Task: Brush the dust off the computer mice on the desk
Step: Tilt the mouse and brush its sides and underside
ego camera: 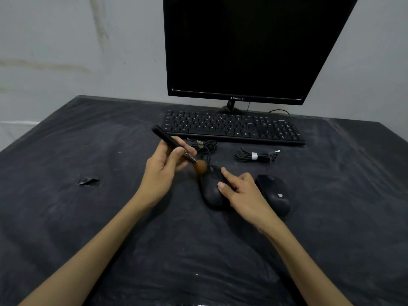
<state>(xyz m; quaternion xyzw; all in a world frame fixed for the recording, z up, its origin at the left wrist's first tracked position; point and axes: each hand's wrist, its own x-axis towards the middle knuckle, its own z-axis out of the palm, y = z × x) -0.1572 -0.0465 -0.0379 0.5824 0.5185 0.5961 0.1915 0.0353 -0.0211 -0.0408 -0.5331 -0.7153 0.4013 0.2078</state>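
Gripping a slim black-handled brush with a rust-brown bristle tuft (176, 149), the left hand (164, 171) sits at centre frame, its bristles at the front edge of a black corded computer mouse (210, 191). The right hand (239, 191) holds that mouse with thumb and forefinger, steadying it on the dusty black plastic-covered desk (88, 217). A second black mouse with a small pale logo (274, 193) lies just right, untouched.
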